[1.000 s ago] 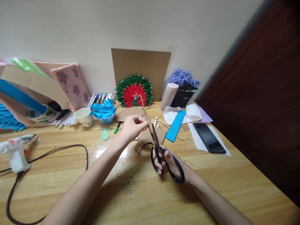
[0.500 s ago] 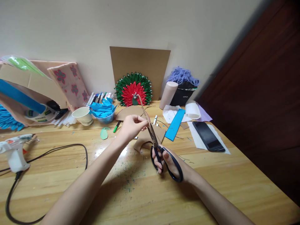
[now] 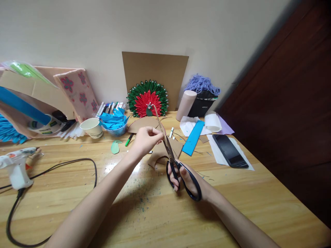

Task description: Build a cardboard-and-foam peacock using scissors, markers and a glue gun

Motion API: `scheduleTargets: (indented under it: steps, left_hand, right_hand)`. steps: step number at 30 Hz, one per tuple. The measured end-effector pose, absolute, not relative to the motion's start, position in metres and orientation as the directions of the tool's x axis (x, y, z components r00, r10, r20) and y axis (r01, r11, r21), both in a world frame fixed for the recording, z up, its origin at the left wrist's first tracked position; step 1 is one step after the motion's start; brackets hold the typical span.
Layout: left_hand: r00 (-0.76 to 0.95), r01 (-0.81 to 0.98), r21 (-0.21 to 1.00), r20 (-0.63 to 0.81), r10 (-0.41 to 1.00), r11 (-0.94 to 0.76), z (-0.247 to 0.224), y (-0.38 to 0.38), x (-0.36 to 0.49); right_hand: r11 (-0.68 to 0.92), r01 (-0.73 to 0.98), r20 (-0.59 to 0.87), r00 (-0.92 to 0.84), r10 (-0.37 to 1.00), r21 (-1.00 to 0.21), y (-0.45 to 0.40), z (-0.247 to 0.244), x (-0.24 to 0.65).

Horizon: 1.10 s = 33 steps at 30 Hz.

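Pinched between the fingers of my left hand is a thin brown strip that curves up and away. My right hand is closed round the black handles of the scissors, whose blades point up toward my left fingertips and meet the strip's lower end. Under the blades lies cut brown cardboard on the table. Another rounded cardboard piece lies behind my left hand. Beyond it stands a red and green fan-shaped peacock, against an upright brown board.
A glue gun with its cable is at the left. Behind are a paper cup, a bowl of blue pieces and markers. At the right are a blue strip, a phone and a pink bottle.
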State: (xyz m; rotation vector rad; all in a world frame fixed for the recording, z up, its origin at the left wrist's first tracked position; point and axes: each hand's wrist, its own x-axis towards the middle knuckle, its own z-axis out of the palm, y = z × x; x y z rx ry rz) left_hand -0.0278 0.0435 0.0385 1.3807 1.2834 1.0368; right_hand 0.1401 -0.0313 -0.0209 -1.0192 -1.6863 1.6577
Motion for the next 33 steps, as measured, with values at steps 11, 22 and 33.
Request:
scheduleTargets:
  steps: [11, 22, 33]
  left_hand:
    - [0.084, 0.177, 0.984, -0.018, 0.996, 0.003, 0.039, 0.043, -0.028]
    - [0.074, 0.182, 0.983, -0.021, 0.997, 0.007, 0.038, 0.043, -0.027]
    - [0.056, 0.178, 0.984, -0.035, 0.998, 0.024, 0.038, 0.043, -0.027]
  right_hand:
    - [-0.065, 0.115, -0.118, -0.548, 0.828, -0.991, -0.031, -0.022, 0.14]
    - [-0.102, 0.062, -0.119, -0.513, 0.85, -0.993, -0.028, -0.03, 0.136]
    - [-0.091, 0.077, -0.117, -0.461, 0.88, -0.993, -0.03, -0.036, 0.13]
